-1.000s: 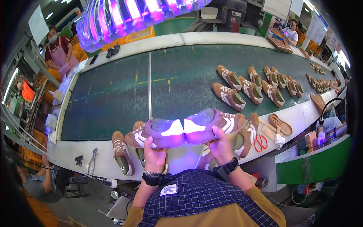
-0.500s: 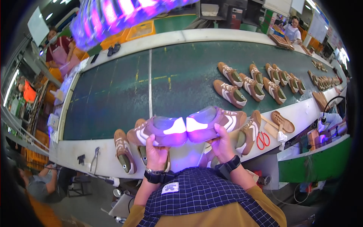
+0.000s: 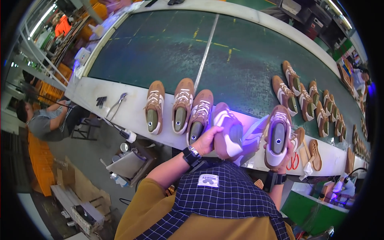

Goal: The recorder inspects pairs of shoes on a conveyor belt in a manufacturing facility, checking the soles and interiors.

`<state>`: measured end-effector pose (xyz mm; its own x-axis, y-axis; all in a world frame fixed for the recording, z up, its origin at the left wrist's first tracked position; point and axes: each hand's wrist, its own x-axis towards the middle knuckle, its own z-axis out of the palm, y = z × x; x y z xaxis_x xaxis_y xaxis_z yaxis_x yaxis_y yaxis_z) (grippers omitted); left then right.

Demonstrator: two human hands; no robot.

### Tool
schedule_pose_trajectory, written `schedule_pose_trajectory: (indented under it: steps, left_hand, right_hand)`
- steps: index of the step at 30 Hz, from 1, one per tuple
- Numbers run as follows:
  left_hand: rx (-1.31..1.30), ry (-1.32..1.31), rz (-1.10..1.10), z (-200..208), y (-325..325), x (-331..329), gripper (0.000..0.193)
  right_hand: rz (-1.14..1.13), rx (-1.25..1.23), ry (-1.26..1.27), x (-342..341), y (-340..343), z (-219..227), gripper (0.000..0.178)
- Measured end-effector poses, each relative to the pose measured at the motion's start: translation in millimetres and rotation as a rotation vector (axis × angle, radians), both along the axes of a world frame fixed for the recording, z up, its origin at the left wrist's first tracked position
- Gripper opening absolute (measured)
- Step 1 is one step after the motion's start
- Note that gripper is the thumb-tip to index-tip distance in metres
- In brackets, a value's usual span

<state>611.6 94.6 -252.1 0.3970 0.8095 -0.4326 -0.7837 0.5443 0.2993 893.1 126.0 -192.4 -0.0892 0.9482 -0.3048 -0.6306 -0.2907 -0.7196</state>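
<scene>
My left hand (image 3: 209,141) is closed around the heel end of a brown sneaker (image 3: 228,128) with white stripes, tilted toward me. My right hand (image 3: 286,157) grips a matching sneaker (image 3: 279,116) by its side and heel, its toe pointing away from me and a grey-green last (image 3: 277,138) filling its opening. Between the two, another sneaker (image 3: 251,145) is partly hidden behind them. Left of my left hand, three sneakers stand on the white table edge (image 3: 138,116), toes away: one far left (image 3: 155,98), one in the middle (image 3: 184,96) and one nearest my hand (image 3: 202,106).
Beyond the edge lies a green belt (image 3: 160,52), with several more sneakers (image 3: 306,106) at its right. Pliers (image 3: 118,105) rest at the left. Red-handled scissors (image 3: 295,161) and a loose sole (image 3: 315,155) lie at the right. A seated person (image 3: 48,120) is at far left.
The two sneakers held heel to heel have moved apart, and the right one has turned toe-away. My view has turned and dropped, so the table appears tilted and more of the left floor shows.
</scene>
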Motion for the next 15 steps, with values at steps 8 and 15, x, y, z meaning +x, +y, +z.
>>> schedule_pose_trajectory:
  steps: [8,15]
  left_hand:
    - [-0.020,0.118,-0.041,-40,-20,28,0.041]
    - [0.022,0.155,0.146,-43,-30,36,0.041]
  right_hand:
    - [0.087,-0.033,-0.118,3,-19,13,0.059]
    - [0.103,-0.093,-0.131,-2,-19,19,0.057]
